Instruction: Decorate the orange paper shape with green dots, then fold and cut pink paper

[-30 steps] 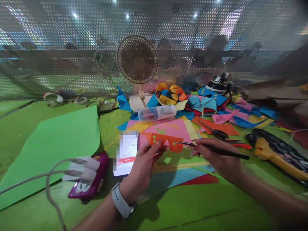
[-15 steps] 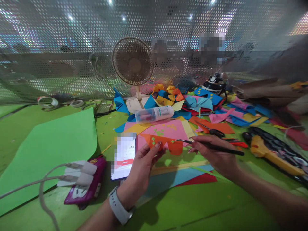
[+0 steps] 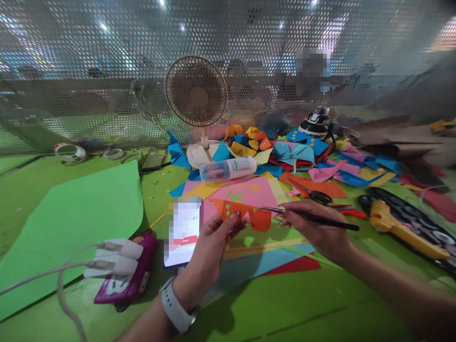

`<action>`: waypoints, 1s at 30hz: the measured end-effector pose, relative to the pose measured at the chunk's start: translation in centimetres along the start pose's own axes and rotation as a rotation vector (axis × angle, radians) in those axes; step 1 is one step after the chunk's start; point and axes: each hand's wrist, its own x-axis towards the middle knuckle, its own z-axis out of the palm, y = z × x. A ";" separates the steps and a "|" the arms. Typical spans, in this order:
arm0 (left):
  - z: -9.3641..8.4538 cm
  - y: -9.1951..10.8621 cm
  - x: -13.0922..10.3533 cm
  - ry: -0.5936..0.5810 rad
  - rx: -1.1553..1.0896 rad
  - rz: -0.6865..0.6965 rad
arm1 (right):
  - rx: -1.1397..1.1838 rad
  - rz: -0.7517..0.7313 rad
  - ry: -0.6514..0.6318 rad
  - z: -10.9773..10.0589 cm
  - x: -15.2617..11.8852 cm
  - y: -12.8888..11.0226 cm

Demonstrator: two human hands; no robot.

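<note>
Between the thumb and fingers of my left hand [image 3: 213, 242] is an orange paper cutout [image 3: 261, 222] with a scalloped lower edge. Small green diamond shapes lie on its face, two near my thumb and one farther right. My right hand [image 3: 317, 228] grips black-handled tweezers [image 3: 326, 222], whose metal tip meets the green diamond at the right. Behind the cutout, a pink sheet [image 3: 245, 190] carries scattered tiny green and yellow pieces. A lit phone [image 3: 183, 232] stands just left of my left hand.
Scissors [image 3: 318, 195] lie on orange paper beyond my right hand. A clear bottle [image 3: 228, 169] rests before a desk fan [image 3: 195, 92] and piled folded paper. A purple power strip [image 3: 142, 280] with plugged cables and a large green sheet [image 3: 81, 213] occupy the left. A yellow-handled tool [image 3: 406, 232] is at right.
Both hands, the orange cutout and the tweezers hold almost the same positions. The tweezers' tip stays at the right-hand green diamond.
</note>
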 end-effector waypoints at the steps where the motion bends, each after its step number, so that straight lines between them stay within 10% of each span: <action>1: 0.0 0.0 0.0 0.001 0.004 -0.001 | -0.009 -0.010 -0.001 0.0 0.0 0.0; 15: 0.0 0.2 -0.2 -0.009 0.019 -0.001 | -0.066 -0.105 0.008 -0.4 0.1 -0.2; 30: 0.4 0.2 -0.7 -0.033 0.018 -0.006 | 0.227 0.380 -0.197 0.8 0.1 0.4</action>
